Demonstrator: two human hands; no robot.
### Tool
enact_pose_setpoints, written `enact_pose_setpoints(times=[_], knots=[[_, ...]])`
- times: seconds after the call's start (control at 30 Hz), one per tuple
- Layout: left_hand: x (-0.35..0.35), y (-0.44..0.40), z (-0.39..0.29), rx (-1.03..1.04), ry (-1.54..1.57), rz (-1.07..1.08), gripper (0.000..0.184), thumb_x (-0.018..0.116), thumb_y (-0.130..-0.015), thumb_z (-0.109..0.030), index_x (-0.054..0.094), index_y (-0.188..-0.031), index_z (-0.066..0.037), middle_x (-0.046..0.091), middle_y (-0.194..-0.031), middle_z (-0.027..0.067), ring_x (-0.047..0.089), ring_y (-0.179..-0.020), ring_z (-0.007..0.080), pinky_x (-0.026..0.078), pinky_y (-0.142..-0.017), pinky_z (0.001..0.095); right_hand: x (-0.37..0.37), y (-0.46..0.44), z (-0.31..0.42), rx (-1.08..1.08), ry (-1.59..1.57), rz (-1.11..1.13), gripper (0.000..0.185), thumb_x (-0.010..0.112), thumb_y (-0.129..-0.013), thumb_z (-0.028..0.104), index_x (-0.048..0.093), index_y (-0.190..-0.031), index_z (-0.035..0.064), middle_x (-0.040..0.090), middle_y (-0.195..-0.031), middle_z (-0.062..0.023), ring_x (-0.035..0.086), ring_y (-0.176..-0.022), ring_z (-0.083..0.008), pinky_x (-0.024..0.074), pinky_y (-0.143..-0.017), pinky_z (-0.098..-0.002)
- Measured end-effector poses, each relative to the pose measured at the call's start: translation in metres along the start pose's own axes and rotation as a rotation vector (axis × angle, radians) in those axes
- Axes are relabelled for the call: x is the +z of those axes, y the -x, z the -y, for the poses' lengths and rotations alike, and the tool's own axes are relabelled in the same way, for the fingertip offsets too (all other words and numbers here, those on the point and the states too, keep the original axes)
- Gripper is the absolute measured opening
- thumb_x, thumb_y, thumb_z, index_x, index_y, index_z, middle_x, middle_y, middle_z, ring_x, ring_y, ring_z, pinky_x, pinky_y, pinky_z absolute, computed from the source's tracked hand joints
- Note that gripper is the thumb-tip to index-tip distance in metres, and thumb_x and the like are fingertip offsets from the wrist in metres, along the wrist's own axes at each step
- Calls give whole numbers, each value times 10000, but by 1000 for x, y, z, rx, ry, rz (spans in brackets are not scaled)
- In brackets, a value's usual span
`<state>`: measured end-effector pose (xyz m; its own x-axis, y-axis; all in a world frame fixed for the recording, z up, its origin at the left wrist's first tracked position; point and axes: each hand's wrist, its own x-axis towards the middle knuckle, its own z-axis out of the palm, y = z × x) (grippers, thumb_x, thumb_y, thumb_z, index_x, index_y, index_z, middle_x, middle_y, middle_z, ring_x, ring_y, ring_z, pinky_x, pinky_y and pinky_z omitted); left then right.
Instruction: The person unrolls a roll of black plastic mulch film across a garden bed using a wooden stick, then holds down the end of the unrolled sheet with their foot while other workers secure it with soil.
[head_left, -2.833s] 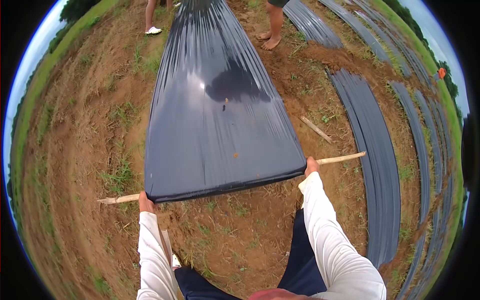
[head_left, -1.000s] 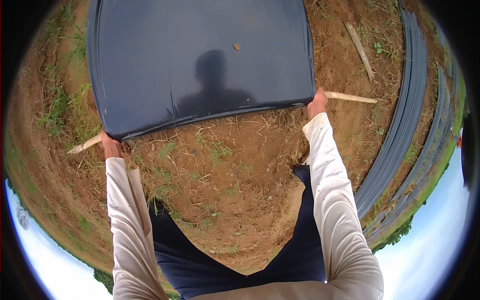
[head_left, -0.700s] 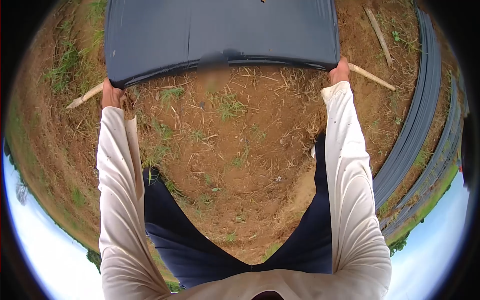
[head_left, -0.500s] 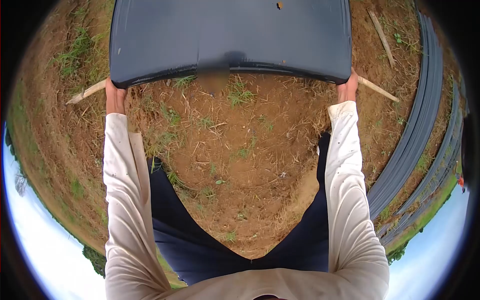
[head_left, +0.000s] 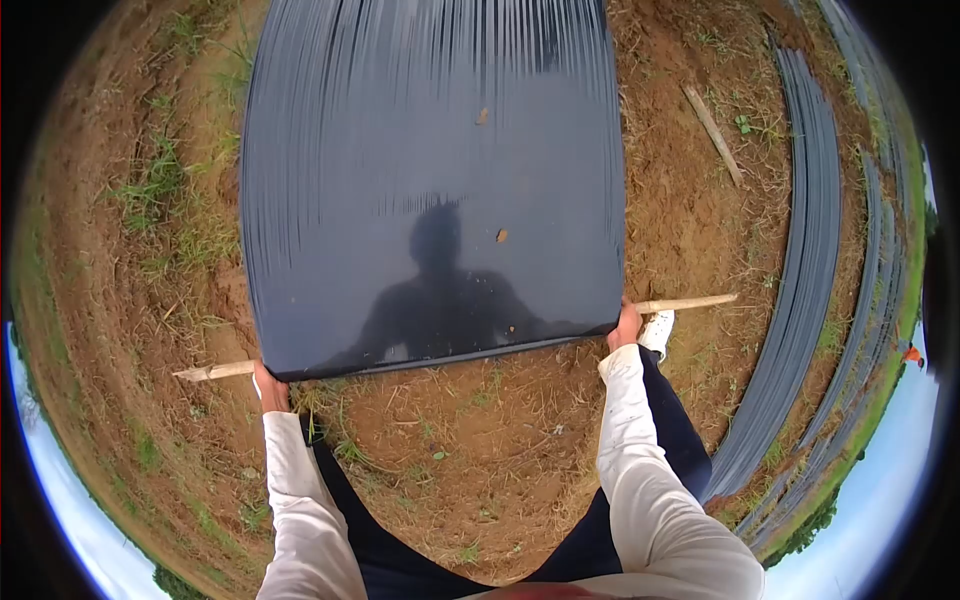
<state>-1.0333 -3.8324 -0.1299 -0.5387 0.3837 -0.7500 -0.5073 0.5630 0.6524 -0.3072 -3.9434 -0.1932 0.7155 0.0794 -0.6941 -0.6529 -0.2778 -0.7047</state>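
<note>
A wide black plastic sheet (head_left: 430,170) stretches away from me, its near edge wrapped around a wooden pole whose ends stick out at both sides. My left hand (head_left: 272,388) is closed around the pole at the sheet's left corner, beside the left pole end (head_left: 222,371). At the right corner my right hand (head_left: 625,325) grips the pole, next to the right pole end (head_left: 690,303). The sheet is taut, with lengthwise wrinkles at its far part. A shadow of a head and shoulders and a few brown bits show on it.
A loose stick (head_left: 714,135) lies on the soil to the right. Beyond it runs a long strip of dark plastic (head_left: 800,250), with more strips farther right. Grass tufts (head_left: 155,185) grow at the left. A white shoe (head_left: 657,333) is by my right hand. A distant person in orange (head_left: 912,355) is at far right.
Both hands and the pole now appear lower in view, and more of the sheet shows. The right foot has come into view beside the right hand. Both hands have kept their grip.
</note>
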Motion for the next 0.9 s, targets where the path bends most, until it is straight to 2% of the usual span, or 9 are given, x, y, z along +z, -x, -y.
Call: enact_pose_setpoints(times=[0.07,0.13,0.23,0.33,0.5,0.63,0.7,0.77,0.9], knots=[[-11,-26,10,33,62,-48,275,428,-878,-213,525,-987,20,596,-945,119,601,-836,242,509,-736,373,19,7,8,10,67,-58,222,624,-723,31,536,-798,-160,596,-773,-145,584,-614,-214,463,-554,-350],[-1,-12,6,106,21,-29,319,440,-892,-268,523,-1004,19,592,-980,131,586,-854,255,482,-757,377,25,12,13,2,105,-92,193,626,-703,19,567,-755,-157,601,-720,-149,570,-593,-210,454,-557,-364],[22,-18,1,137,43,-148,287,460,-852,-225,517,-978,27,578,-927,125,581,-827,248,471,-759,377,27,9,11,-59,205,-199,297,679,-642,77,584,-764,-176,628,-748,-180,588,-625,-234,459,-601,-372],[37,-5,-9,117,7,-177,329,498,-810,-188,528,-995,83,566,-942,129,555,-821,234,441,-763,360,21,-5,5,-67,241,-211,290,675,-648,92,599,-762,-164,635,-742,-183,594,-631,-245,463,-623,-368],[43,-4,-12,149,-34,-206,303,491,-811,-184,538,-958,77,571,-901,124,547,-787,224,440,-730,363,30,9,14,-75,429,-290,216,605,-691,45,626,-772,-154,637,-761,-166,600,-627,-254,472,-593,-356],[49,-2,-16,166,-29,-245,283,506,-805,-197,547,-908,64,573,-869,115,547,-755,219,448,-716,364,16,-18,-7,-58,333,-237,307,634,-657,113,603,-801,-156,636,-777,-197,611,-678,-282,467,-649,-377],[31,-26,-9,138,-50,-202,305,514,-808,-213,532,-926,68,567,-893,116,545,-772,218,449,-728,371,28,7,10,-47,433,-293,296,607,-675,108,592,-796,-161,628,-775,-212,612,-691,-287,465,-659,-377],[16,-50,-4,112,-129,-185,350,460,-865,-281,517,-1013,31,580,-973,108,581,-859,235,473,-771,364,30,15,13,-59,400,-297,301,599,-684,107,582,-807,-166,625,-787,-216,612,-708,-284,461,-670,-374],[31,-1,-14,127,-149,-116,345,437,-889,-272,518,-1015,38,576,-978,110,576,-851,219,464,-774,357,13,3,8,-61,345,-293,301,609,-689,98,573,-819,-171,625,-798,-212,607,-711,-273,457,-667,-371]])
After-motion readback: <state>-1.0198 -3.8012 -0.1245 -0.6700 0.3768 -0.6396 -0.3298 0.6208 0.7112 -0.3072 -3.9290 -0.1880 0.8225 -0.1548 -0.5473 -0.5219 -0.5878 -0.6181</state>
